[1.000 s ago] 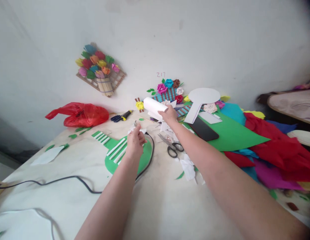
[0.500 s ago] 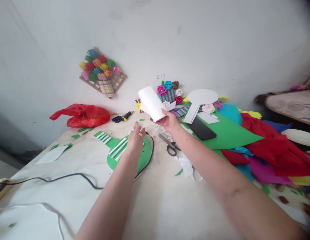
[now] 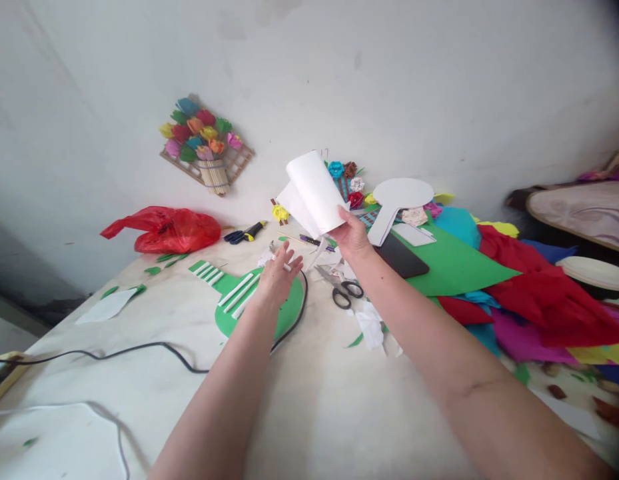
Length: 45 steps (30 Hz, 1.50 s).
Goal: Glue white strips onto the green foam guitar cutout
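My right hand (image 3: 353, 235) grips a rolled sheet of white paper (image 3: 316, 190) by its lower end, above the back of the table. The roll is tilted and part of the sheet flares out on its left. My left hand (image 3: 278, 272) is over the right part of a green guitar-shaped cutout (image 3: 228, 320), fingers stretched and apart. A small white bit shows by its fingers; I cannot make out what it is. White strips (image 3: 238, 297) lie across the cutout. Black-handled scissors (image 3: 342, 290) rest below my right hand.
A red plastic bag (image 3: 176, 230) and pliers (image 3: 246, 233) are at the back left. Further right lie a white paddle-shaped cutout (image 3: 403, 193), a dark phone (image 3: 402, 257), green sheet (image 3: 469, 267) and red crepe paper (image 3: 549, 287). A black cable (image 3: 159, 345) crosses the left side.
My right hand has raised the white paper roll and turned it more upright, and its loose part has spread out. My left hand's fingers have gone from a pinch to spread.
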Motion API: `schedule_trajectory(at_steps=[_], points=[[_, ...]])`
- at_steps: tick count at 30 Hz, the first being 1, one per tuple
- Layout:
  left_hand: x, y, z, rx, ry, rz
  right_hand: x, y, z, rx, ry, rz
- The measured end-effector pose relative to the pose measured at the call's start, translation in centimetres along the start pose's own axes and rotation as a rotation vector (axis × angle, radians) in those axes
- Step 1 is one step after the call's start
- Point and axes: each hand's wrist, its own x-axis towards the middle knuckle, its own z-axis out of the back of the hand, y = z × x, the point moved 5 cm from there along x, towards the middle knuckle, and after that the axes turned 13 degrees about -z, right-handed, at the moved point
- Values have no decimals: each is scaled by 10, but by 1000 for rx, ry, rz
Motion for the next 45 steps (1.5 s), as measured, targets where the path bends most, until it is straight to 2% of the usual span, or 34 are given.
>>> schedule_trajectory(at_steps=[3, 6, 10, 13, 16, 19, 21, 25, 28, 30, 35, 41, 45], points=[[-3, 5, -6, -2, 60, 45, 3, 16, -2, -31, 15, 83], [-2, 3, -8, -1, 59, -5, 2, 17, -3, -13, 21, 21], [1, -5, -2, -2, -26, -82, -8, -4, -6, 55, 76, -158], [0, -8, 3, -32, -92, -54, -17, -23, -9, 121, 87, -275], [-4, -8, 3, -94, -101, 9, -23, -38, -13, 164, 90, -352], [-5, -7, 1, -169, -72, 54, -29, -49, -19, 170, 113, -408], [-3, -7, 2, -180, -106, 45, -32, -55, -21, 150, 124, -426], [1, -12, 6, -149, -211, -74, -36, -66, -19, 111, 94, -416], [1, -18, 1, -122, -145, -153, -38, -74, -16, 84, 91, -446], [0, -20, -1, -78, -114, -162, -40, -77, -15, 37, 122, -480], [0, -21, 5, -52, -145, -197, -39, -71, -15, -239, 222, -511], [0, -14, 5, 13, -104, -200, -41, -52, -31, -576, 242, -381], [-2, -16, 1, 101, -18, -244, -40, -49, -32, -595, 184, -326]])
